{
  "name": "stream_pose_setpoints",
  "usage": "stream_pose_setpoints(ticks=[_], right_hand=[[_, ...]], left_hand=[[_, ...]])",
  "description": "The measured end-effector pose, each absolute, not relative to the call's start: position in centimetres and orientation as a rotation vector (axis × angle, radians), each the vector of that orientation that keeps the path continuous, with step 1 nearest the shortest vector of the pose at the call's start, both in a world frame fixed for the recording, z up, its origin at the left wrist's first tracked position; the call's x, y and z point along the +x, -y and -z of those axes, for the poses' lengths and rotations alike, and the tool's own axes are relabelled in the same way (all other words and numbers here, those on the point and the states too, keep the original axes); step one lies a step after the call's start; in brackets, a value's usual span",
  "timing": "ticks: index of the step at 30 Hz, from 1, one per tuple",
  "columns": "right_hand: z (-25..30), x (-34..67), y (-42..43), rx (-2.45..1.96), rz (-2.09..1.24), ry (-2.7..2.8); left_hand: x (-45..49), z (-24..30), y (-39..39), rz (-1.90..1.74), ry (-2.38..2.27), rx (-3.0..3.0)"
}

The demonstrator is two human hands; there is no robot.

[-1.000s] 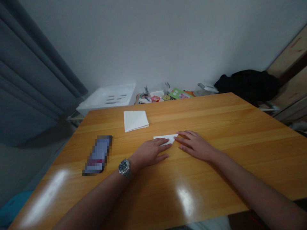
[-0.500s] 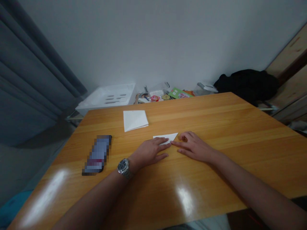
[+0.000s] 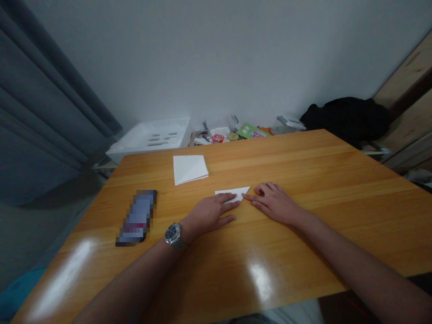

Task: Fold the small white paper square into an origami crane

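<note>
A small piece of folded white paper (image 3: 239, 194) lies flat on the wooden table (image 3: 290, 166), its pointed corner toward the right. My left hand (image 3: 214, 212) rests palm down with fingers spread, the fingertips pressing on the paper and hiding its lower left part. From the right, my right hand (image 3: 275, 202) touches the paper's slanted right edge with its outstretched index fingertip; the other fingers are partly curled, apart from one another, and grasp nothing. A metal wristwatch (image 3: 173, 235) is on my left wrist.
Farther back lies a stack of white lined paper (image 3: 191, 169). A phone (image 3: 137, 218) with a blurred screen sits at the left. Beyond the far edge are a white plastic tray (image 3: 162, 132), a green booklet (image 3: 251, 131) and a black cloth item (image 3: 347, 118).
My right index fingertip has slid slightly up and right along the paper's edge. My left hand stays in place on the paper.
</note>
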State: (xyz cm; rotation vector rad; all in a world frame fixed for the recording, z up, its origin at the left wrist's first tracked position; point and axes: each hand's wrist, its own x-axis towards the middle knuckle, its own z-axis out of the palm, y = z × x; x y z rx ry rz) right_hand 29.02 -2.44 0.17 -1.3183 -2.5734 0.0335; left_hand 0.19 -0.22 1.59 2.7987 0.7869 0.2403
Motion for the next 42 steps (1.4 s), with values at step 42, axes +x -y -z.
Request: stream_pose_setpoints(ticks=[42], right_hand=[[0.0, 29.1, 2.2, -1.409, -0.037, 2.505]], left_hand=[[0.1, -1.3, 0.2, -0.204, -0.796, 2.816]])
